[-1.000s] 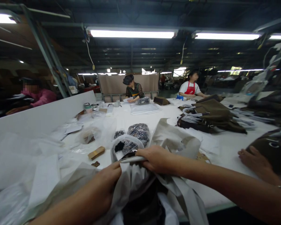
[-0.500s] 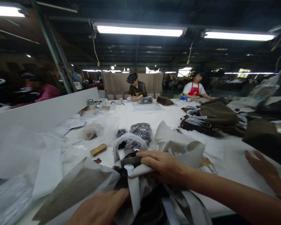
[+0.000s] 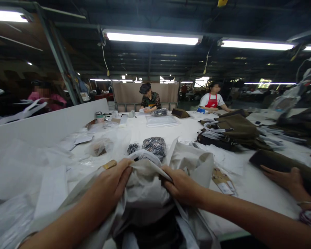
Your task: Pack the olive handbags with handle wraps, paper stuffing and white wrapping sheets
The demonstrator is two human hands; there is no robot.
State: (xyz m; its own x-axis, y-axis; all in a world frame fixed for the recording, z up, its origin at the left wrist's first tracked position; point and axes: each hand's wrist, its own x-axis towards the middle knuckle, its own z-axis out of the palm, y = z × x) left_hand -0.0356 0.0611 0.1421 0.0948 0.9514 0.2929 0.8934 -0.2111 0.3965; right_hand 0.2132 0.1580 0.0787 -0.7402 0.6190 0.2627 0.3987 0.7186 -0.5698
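A thin light-grey cloth [image 3: 147, 183] is stretched between my hands over a dark bag [image 3: 150, 230] at the near table edge. My left hand [image 3: 114, 180] pinches its upper edge on the left. On the right, my right hand [image 3: 180, 183] grips the same edge between thumb and fingers. Just behind the cloth rises a white-wrapped handle [image 3: 147, 155], its lower part hidden. White strips hang down the bag's front. More loose grey cloth [image 3: 190, 159] stands up beyond my right hand.
Clear-wrapped packets of dark pieces [image 3: 154, 147] lie ahead, with brown tags [image 3: 223, 181] to the right. Olive bags [image 3: 233, 131] are piled at right, where another person's hand [image 3: 287, 178] touches a dark bag [image 3: 277, 166]. Plastic bags and a white partition [image 3: 54, 117] stand left.
My left hand has come up from low on the bag to the cloth's edge. The cloth now covers the opening and most of the handle. Another person's hand has reached a dark bag.
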